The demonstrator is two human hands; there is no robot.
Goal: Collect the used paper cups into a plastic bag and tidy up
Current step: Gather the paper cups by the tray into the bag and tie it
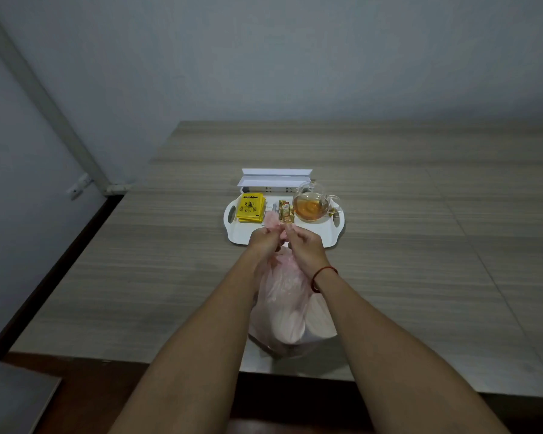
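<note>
On the worktop, a white tray with a cut-out handle at each end. At the tray's left end, a stack of yellow tea packets, lying flat, "sunshine" printed on the top one. Over the tray's near rim, left of its middle, the left hand, fingers curled and pinching a gathered strip of the pink plastic bag. Behind the tray, touching or just beside its far rim (cannot tell which), a long white box. Near the tray's middle, a few small gold sachets, packed close together. Just in front of the tray, on its near side, the bag itself: thin, see-through, bulging low down, drawn to a narrow neck at the top. Pale rounded shapes inside, too blurred through the plastic to name. Over the tray's near rim, right of its middle, the right hand, fingers clenched on another strip of the bag's top, close against the left hand; a red cord round that wrist. At the tray's right end, a glass teapot, upright, amber liquid filling its lower part.
</note>
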